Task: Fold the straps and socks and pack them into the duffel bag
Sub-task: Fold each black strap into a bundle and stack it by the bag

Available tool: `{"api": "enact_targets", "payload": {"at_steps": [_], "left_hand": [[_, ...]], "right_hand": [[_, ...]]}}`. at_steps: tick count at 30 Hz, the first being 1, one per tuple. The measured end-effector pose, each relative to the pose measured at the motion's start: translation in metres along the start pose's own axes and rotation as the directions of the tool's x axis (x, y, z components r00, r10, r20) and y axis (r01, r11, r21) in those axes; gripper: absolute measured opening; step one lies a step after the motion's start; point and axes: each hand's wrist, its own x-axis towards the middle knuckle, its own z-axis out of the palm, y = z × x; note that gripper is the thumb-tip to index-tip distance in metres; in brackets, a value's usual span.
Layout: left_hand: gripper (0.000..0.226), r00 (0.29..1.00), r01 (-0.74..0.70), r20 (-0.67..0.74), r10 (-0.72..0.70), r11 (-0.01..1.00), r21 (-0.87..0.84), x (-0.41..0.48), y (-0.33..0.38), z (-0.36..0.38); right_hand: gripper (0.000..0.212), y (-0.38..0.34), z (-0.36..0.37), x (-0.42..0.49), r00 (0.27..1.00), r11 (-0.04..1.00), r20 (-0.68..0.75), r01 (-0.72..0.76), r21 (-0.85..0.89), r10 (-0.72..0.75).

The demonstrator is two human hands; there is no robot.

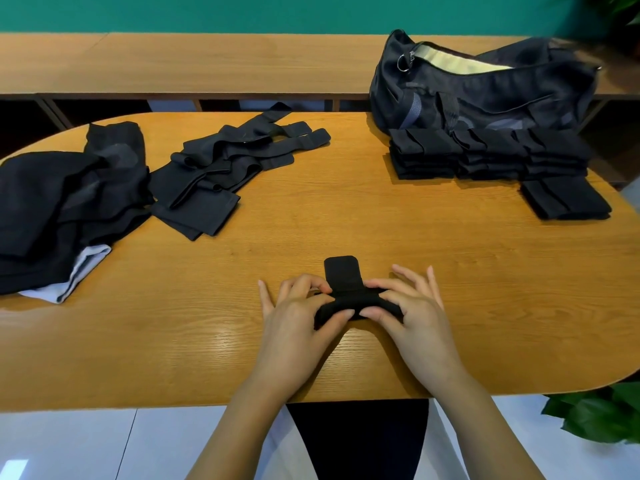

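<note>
Near the front edge of a wooden table [450, 289], a left hand [298, 317] and right hand [412, 310] pinch a black strap [346, 299] between curled thumbs and fingertips, the unzipped duffel bag [485, 95] far right.

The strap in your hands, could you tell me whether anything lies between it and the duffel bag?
Yes: stacks of folded black pieces sit against the duffel bag on its near side, across the direct path of the strap. The bag's top zip opening is uncovered.
</note>
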Motion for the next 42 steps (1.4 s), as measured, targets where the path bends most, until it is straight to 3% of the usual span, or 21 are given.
{"api": "enact_targets", "payload": {"at_steps": [15, 24, 28, 31, 36, 39, 42], "left_hand": [[0.026, 0.998, -0.02, -0.059, 0.019, 1.0, -0.017, -0.003, -0.003, 0.005], [0.027, 0.996, 0.042, -0.075, -0.042, 0.999, -0.005, 0.004, 0.004, 0.004], [0.033, 0.993, 0.063, -0.099, -0.064, 0.998, -0.008, 0.005, 0.006, 0.002], [0.027, 0.982, 0.118, -0.145, -0.118, 0.993, -0.004, 0.009, 0.003, 0.001], [0.056, 0.961, 0.208, -0.192, -0.197, 0.977, 0.038, 0.027, -0.002, -0.003], [0.059, 0.97, 0.154, -0.202, -0.132, 0.984, 0.094, 0.034, -0.007, -0.008], [0.054, 0.998, 0.036, -0.063, -0.031, 0.996, 0.084, 0.035, -0.012, -0.016]], "right_hand": [[0.063, 0.0, 0.001, 0.006, 0.999, 0.999, 0.018, -0.051, -0.014, 0.051], [0.043, -0.005, -0.007, 0.002, 0.999, 0.997, -0.026, -0.027, -0.068, 0.025], [0.055, -0.01, -0.005, 0.008, 0.995, 0.997, -0.075, -0.071, -0.032, 0.069], [0.053, -0.012, -0.003, 0.015, 0.985, 0.989, -0.117, -0.136, -0.059, 0.128], [0.05, -0.014, 0.004, 0.036, 0.976, 0.972, -0.119, -0.197, -0.128, 0.182], [0.058, -0.012, 0.006, 0.046, 0.981, 0.965, -0.098, -0.184, -0.185, 0.168], [0.059, -0.009, 0.005, 0.049, 0.983, 0.957, -0.099, -0.175, -0.23, 0.156]]}}
